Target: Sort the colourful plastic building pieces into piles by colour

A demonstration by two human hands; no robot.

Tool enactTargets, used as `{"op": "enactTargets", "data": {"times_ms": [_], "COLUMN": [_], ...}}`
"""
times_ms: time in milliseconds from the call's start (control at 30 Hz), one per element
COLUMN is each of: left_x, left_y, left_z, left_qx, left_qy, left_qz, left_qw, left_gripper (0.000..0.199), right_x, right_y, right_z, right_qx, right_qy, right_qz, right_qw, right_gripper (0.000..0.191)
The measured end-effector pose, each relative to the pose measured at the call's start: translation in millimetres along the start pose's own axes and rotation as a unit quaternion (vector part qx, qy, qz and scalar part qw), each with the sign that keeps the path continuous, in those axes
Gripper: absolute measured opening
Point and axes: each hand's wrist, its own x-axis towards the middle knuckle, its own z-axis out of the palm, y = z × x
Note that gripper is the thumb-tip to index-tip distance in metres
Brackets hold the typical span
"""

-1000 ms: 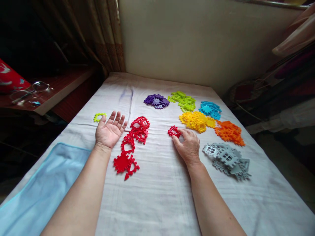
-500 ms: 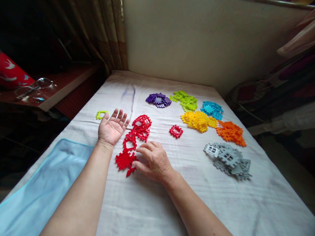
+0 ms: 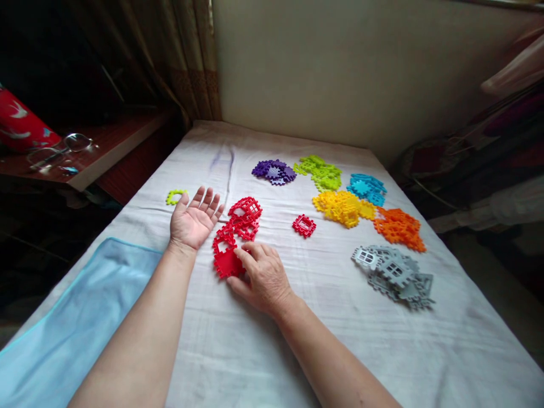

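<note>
Leftmost, a light blue cloth point(image 3: 102, 294) lies on the sheet-covered worktop point(image 3: 238, 362), with a lime frame piece point(image 3: 170, 197) beyond it, beside the left hand point(image 3: 193, 225); that hand is palm up, fingers spread and pointing away, holding nothing. Next comes the solid red piece point(image 3: 226, 265), left of the right hand point(image 3: 266, 279), which pinches it narrowly between thumb on the near side and fingers on the far side. Roughly square and partly covered, the piece shows no clear long axis; its toothed left edge faces the left forearm. Whether it is lifted cannot be told. Red openwork pieces point(image 3: 247, 208) stretch away beyond it, slanting rightward. Farther right are the purple pile point(image 3: 274, 171), a separate red frame point(image 3: 311, 225), then lime point(image 3: 322, 173), yellow point(image 3: 342, 208), blue point(image 3: 366, 188), grey point(image 3: 397, 275) and orange point(image 3: 399, 228) piles.
</note>
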Motion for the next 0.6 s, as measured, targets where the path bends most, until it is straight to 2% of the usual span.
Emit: {"op": "enactTargets", "data": {"times_ms": [300,467,600], "left_x": [-1,-1,-1], "left_y": [0,0,0], "left_z": [3.2,3.5,4.1], "left_qx": [-0.011,-0.007,-0.007], "left_qy": [0.016,0.019,0.021], "left_qz": [0.0,0.0,0.004], "left_qw": [1.0,1.0,1.0], "left_gripper": [0.039,0.036,0.036], "right_x": [2,2,-1], "right_y": [29,53,80], "right_z": [-8,-31,-50], "right_qx": [0.004,-0.003,-0.032], "right_qy": [0.05,0.04,0.097], "right_qz": [0.06,0.057,0.091], "right_qw": [0.997,0.998,0.991], "right_gripper": [0.056,0.057,0.055]}}
